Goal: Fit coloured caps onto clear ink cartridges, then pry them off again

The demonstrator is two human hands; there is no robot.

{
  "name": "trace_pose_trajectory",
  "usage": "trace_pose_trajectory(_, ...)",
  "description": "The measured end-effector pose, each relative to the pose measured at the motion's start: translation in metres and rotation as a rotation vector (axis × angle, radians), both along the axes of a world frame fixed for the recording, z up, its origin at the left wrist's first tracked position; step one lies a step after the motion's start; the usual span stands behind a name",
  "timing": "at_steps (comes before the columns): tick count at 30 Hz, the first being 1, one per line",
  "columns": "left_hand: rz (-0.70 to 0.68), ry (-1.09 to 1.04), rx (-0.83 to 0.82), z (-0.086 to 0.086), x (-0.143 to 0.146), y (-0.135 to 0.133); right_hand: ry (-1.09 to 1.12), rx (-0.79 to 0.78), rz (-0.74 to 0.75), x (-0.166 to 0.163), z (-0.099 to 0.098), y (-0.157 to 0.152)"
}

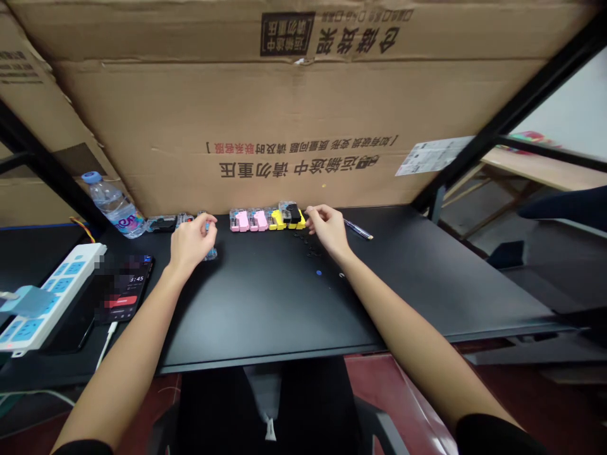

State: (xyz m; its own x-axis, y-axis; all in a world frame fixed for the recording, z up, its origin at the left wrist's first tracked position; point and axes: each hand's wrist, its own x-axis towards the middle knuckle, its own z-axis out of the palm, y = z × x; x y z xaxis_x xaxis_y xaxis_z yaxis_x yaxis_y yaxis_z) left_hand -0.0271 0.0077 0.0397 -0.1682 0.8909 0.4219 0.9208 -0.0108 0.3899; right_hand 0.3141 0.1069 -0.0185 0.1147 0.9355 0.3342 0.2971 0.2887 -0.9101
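Note:
My left hand (192,243) is over the left side of the black desk, its fingers curled in and pressed together. Under and beside it are small clear plastic pieces, one (211,254) showing below the fingers; what the fingers hold is hidden. My right hand (328,232) has its thumb and fingertips together beside a yellow piece (298,222) with a clear and black part on top. Anything in that pinch is too small to name. To the left of it stand a second yellow piece (277,220) and two pink pieces (242,220), partly clear, in a row.
Small black bits (313,246) and a blue disc (318,273) lie near my right hand, with a pen (359,229) beyond. At left are a water bottle (116,205), a phone (128,287) and a power strip (52,297). A cardboard wall (284,101) closes the back.

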Motion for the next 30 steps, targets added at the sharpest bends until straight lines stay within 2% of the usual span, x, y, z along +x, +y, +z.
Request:
trace_pose_trajectory(3,0.077,0.111,-0.104,-0.006,-0.016,0.007,-0.085,0.033,-0.005,-0.003,0.005,-0.007)
trace_pose_trajectory(7,0.057,0.148,-0.2,-0.019,-0.025,0.014,-0.152,0.068,0.031,-0.007,0.008,-0.014)
trace_pose_trajectory(11,-0.105,0.077,-0.25,-0.029,-0.023,0.018,-0.246,0.122,0.035,-0.007,0.011,-0.018)
trace_pose_trajectory(16,-0.497,-0.139,-0.234,-0.043,-0.008,0.018,-0.339,0.127,0.026,0.002,0.009,-0.014)
trace_pose_trajectory(18,-0.604,-0.216,-0.228,-0.047,0.001,0.016,-0.422,0.154,0.003,0.011,0.006,-0.008)
trace_pose_trajectory(24,-0.694,-0.352,-0.193,-0.041,0.019,0.007,-0.743,0.275,-0.12,0.052,-0.001,0.014)
trace_pose_trajectory(30,-0.697,-0.39,-0.187,-0.038,0.02,0.006,-0.868,0.241,-0.017,0.06,-0.01,0.02)
